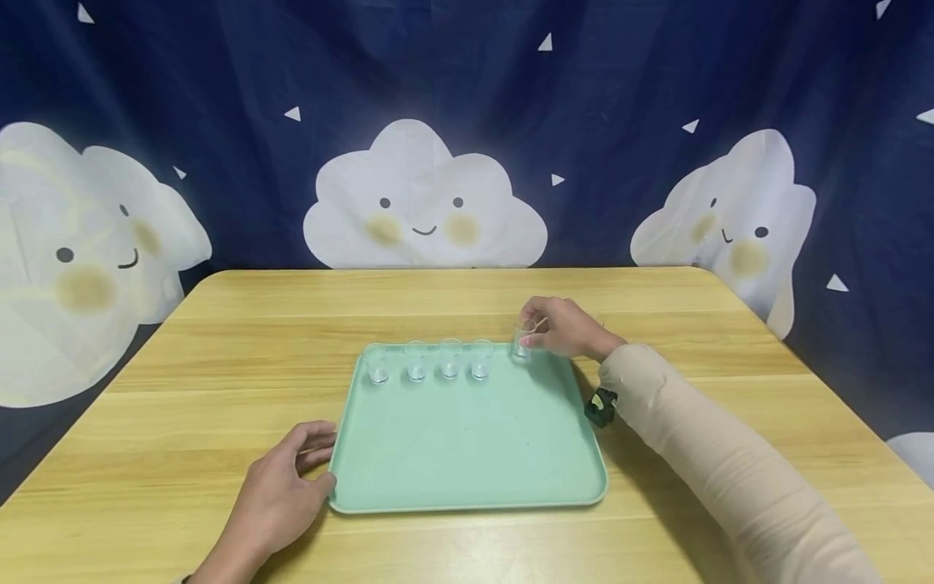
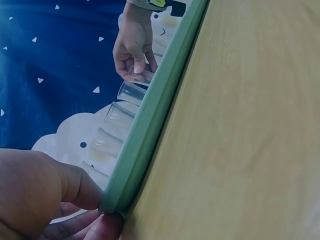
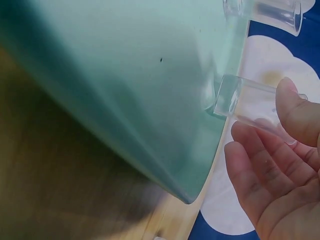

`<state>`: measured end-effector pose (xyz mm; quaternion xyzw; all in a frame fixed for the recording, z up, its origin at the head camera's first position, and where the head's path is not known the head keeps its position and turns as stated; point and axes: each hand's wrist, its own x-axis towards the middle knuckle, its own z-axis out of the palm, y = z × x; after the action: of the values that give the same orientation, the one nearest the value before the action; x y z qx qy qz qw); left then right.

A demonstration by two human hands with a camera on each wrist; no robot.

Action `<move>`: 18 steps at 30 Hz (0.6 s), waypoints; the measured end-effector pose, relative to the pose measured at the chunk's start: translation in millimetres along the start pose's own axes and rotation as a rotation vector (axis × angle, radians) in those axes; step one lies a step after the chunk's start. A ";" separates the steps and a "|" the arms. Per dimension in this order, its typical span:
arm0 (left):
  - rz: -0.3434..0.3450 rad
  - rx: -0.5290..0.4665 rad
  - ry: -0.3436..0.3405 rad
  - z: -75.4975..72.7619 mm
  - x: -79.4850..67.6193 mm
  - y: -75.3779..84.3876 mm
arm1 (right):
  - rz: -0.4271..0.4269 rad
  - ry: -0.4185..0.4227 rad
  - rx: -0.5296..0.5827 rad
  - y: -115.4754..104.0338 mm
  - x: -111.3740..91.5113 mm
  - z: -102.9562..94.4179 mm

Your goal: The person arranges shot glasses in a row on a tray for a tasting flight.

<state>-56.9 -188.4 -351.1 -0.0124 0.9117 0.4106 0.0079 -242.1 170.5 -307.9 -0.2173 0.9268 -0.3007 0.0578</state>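
Note:
A green tray [image 1: 467,454] lies on the wooden table. My left hand [image 1: 280,491] pinches its near left edge, the thumb [image 2: 80,187] on the rim and fingers beneath, as the left wrist view shows. At the tray's far right corner, my right hand [image 1: 565,326] holds a small clear shot glass [image 1: 522,345] upright between thumb and fingers. In the right wrist view, this shot glass [image 3: 250,102] has its base at the tray surface. Several similar shot glasses [image 1: 449,361] stand in a row along the tray's far edge, left of the held one.
The wooden table [image 1: 182,389] extends around the tray on all sides. Behind it hangs a dark blue curtain [image 1: 467,65] printed with white clouds and small triangles. A black strap-like device [image 1: 601,407] sits at my right wrist, beside the tray's right edge.

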 end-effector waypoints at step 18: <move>-0.024 -0.014 -0.025 -1.2 -0.1 -0.2 | 0.018 -0.037 0.005 -10.2 1.0 3.5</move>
<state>-56.8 -189.4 -350.4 -0.0181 0.9084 0.4170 0.0242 -238.4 160.8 -304.8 -0.2143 0.9268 -0.2983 0.0783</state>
